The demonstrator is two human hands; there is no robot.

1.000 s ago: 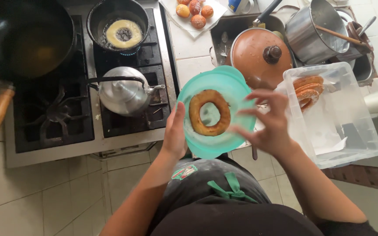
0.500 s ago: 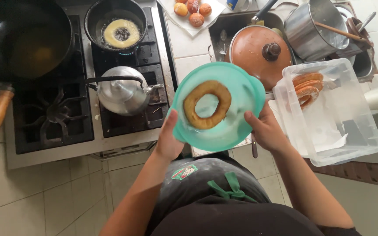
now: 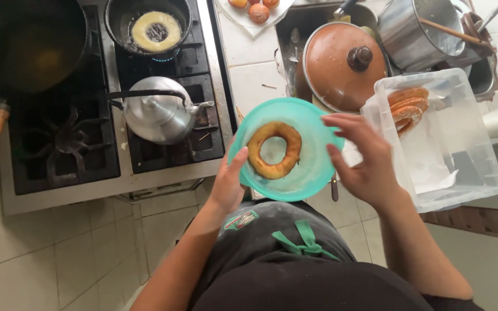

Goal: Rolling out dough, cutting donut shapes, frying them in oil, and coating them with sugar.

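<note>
Hands meet around a teal plate held in the air over the front edge of the counter, between the stove and a clear plastic container. On the plate lies a golden-brown fried dough ring, flat and a little left of the plate's middle. The left hand grips the plate's lower left rim, thumb on top near the ring but not touching it. The right hand is at the plate's right rim with fingers spread and curled over the edge; whether it really clasps the rim or only steadies it cannot be told. The container sits at the counter's right end, just beside the right hand, with several more fried rings stacked in its far left corner. On the stove stand a metal kettle at the front right burner and a small frying pan behind it, where a pale ring lies in oil. A brown pot lid rests in the sink beyond the plate.
</note>
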